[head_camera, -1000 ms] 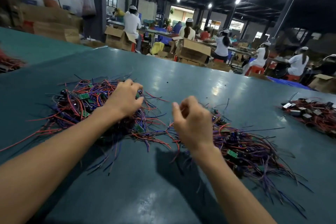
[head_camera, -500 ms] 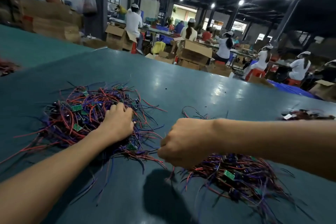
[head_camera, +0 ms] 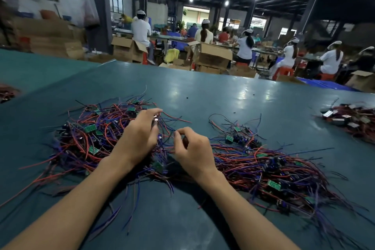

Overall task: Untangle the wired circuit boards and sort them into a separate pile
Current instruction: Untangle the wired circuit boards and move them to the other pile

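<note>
Over the teal table (head_camera: 203, 95), the right hand (head_camera: 192, 152) pinches wires (head_camera: 165, 146) running leftward into the tangled pile of wired circuit boards (head_camera: 91, 134), where fingers (head_camera: 154, 112) of the left hand (head_camera: 138, 140) reach in, grip unclear; the sorted pile (head_camera: 263, 168) lies rightward.

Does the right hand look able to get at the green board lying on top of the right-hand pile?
Probably yes. The green board lies exposed atop the pile, just right of the right hand, nothing over it, though its fingers pinch wires.
</note>
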The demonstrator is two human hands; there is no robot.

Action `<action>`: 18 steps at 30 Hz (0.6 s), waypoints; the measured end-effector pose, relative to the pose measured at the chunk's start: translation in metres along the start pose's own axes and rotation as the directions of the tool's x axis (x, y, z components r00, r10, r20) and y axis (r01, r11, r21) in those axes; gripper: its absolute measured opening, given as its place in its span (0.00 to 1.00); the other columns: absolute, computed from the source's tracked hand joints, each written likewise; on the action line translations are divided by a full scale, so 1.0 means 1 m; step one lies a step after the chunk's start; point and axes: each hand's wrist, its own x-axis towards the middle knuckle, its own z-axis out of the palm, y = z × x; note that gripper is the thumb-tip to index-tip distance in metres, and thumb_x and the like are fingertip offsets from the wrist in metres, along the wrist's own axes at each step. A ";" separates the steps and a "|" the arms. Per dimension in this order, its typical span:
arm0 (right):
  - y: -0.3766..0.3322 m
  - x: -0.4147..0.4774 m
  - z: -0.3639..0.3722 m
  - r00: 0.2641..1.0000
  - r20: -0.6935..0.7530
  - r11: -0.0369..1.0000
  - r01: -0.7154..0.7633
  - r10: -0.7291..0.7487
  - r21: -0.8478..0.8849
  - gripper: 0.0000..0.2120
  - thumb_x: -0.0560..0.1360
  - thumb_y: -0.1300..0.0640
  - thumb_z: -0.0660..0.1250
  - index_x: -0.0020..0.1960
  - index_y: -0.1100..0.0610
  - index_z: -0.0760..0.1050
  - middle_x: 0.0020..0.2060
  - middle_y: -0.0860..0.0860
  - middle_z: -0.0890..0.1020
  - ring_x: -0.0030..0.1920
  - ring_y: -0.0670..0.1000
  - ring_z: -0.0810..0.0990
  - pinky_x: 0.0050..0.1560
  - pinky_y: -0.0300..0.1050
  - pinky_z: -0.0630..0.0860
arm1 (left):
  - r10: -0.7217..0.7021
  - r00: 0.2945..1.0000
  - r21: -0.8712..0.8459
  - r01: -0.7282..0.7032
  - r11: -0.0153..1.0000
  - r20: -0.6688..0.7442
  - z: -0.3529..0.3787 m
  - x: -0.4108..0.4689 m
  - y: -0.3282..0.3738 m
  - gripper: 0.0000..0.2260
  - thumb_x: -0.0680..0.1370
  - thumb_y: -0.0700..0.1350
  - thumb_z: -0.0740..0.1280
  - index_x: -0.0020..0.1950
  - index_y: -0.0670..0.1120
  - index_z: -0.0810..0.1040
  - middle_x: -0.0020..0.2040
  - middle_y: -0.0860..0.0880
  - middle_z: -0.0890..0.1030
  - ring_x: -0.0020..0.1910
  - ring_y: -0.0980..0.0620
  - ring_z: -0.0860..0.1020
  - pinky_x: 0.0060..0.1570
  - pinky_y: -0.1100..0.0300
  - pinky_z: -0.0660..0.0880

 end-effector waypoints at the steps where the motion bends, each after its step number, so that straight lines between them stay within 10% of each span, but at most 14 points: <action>1: 0.002 -0.002 0.001 0.997 -0.055 0.998 0.060 -0.060 -0.010 0.08 0.80 0.55 0.67 0.50 0.59 0.81 0.35 0.54 0.84 0.35 0.58 0.81 0.37 0.54 0.77 | 0.055 0.998 -0.005 -0.055 0.998 -0.005 -0.002 -0.001 0.002 0.20 0.77 0.33 0.67 0.69 0.42 0.73 0.61 0.43 0.79 0.59 0.41 0.79 0.60 0.42 0.76; 8: 0.003 -0.007 -0.015 0.959 -0.189 0.976 0.217 -0.210 0.021 0.05 0.79 0.58 0.67 0.50 0.60 0.79 0.29 0.50 0.79 0.27 0.52 0.78 0.28 0.46 0.72 | 0.238 0.966 -0.014 -0.241 0.970 -0.096 -0.003 -0.007 0.021 0.22 0.77 0.33 0.68 0.71 0.41 0.71 0.61 0.43 0.79 0.54 0.43 0.81 0.55 0.44 0.79; 13: -0.003 -0.006 -0.016 0.979 -0.131 0.982 0.168 -0.157 0.083 0.05 0.80 0.57 0.67 0.49 0.58 0.79 0.27 0.42 0.72 0.26 0.44 0.70 0.30 0.33 0.64 | 0.338 0.935 0.281 -0.297 0.913 -0.108 -0.001 -0.001 0.026 0.22 0.80 0.40 0.65 0.74 0.42 0.68 0.56 0.42 0.82 0.43 0.40 0.79 0.44 0.42 0.73; 18: -0.008 -0.004 -0.016 0.979 -0.040 0.860 -0.155 0.198 0.485 0.08 0.83 0.53 0.65 0.49 0.55 0.80 0.28 0.46 0.74 0.28 0.44 0.70 0.30 0.42 0.67 | 0.326 0.931 -0.108 -0.346 0.932 -0.164 0.008 -0.008 0.029 0.27 0.80 0.33 0.66 0.75 0.49 0.61 0.67 0.49 0.77 0.56 0.54 0.80 0.58 0.58 0.76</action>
